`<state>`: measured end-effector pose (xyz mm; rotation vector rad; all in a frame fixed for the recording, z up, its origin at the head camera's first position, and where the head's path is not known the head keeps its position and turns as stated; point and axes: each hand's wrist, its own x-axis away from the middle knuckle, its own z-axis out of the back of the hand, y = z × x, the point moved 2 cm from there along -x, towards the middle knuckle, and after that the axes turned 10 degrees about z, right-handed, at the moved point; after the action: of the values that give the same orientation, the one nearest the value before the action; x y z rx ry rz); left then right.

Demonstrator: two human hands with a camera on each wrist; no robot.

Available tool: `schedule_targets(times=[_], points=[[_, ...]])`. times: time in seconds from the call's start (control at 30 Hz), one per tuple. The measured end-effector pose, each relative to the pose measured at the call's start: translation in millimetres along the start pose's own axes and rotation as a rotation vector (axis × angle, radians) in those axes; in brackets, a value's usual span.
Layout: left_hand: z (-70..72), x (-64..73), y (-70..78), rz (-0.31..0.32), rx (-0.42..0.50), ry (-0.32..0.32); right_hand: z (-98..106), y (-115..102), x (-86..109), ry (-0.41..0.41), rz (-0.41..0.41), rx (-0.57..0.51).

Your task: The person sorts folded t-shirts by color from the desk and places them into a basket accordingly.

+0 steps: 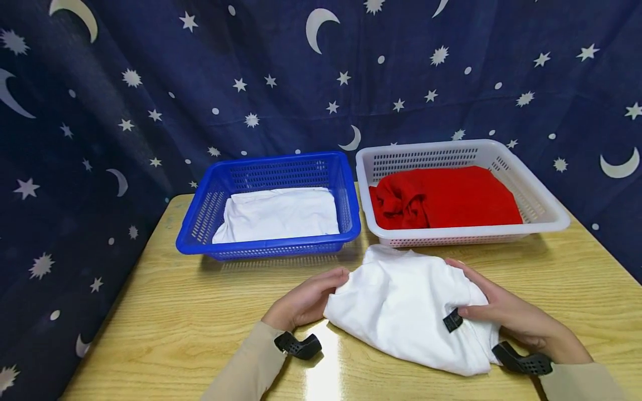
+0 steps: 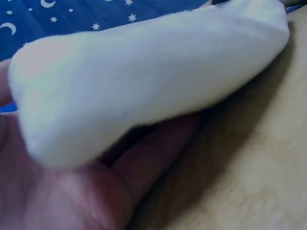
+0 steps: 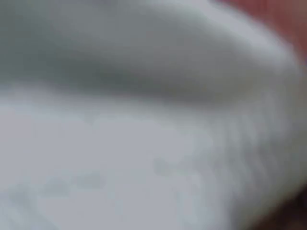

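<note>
A bunched white shirt point(image 1: 406, 306) lies across the front of the table between both hands, a black label point(image 1: 453, 320) showing near its right end. My left hand point(image 1: 308, 298) grips the left end; in the left wrist view, its fingers pass beneath the rolled cloth point(image 2: 144, 76). On the right side, my right hand point(image 1: 516, 312) holds the cloth, thumb beside the label and fingers along the far edge. Blurred white fabric point(image 3: 96, 148) with ribbing fills the right wrist view. Some fingertips are hidden by cloth.
A blue basket point(image 1: 276, 245) at back left holds folded white cloth point(image 1: 281, 214). Beside it, a white basket point(image 1: 451, 236) contains red cloth point(image 1: 466, 197). Both stand on the wooden table point(image 1: 165, 328), before a dark blue curtain point(image 1: 281, 67) patterned with moons and stars.
</note>
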<state>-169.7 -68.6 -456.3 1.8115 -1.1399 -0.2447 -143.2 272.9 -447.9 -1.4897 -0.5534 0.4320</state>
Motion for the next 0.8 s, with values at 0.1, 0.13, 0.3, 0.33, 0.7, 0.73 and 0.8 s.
schedule_targets(times=[0.1, 0.13, 0.3, 0.33, 0.7, 0.73, 0.8], points=[[1.1, 1.8, -1.2, -0.010, 0.015, 0.003, -7, 5, -8.5, -0.009, 0.028, -0.103], [0.6, 2.5, -1.8, -0.004, 0.019, -0.012, -10, 6, -10.2, -0.018, 0.037, -0.116], [-6.0, 10.6, -5.4, 0.013, 0.007, -0.078, -24, 8, -17.0, -0.058, 0.044, -0.184], [-7.9, 13.5, -6.2, 0.015, 0.007, -0.078, -27, 8, -18.7, -0.060, 0.043, -0.208], [-28.9, 57.6, -8.8, -0.134, 0.023, 0.038, -66, 5, -39.2, -0.311, 0.232, -0.778], [-29.0, 61.0, -8.9, -0.153, 0.017, 0.045, -71, 5, -41.1, -0.311, 0.220, -0.773], [-28.3, 67.0, -9.2, -0.184, 0.007, 0.049, -81, 4, -45.5, -0.313, 0.196, -0.719]])
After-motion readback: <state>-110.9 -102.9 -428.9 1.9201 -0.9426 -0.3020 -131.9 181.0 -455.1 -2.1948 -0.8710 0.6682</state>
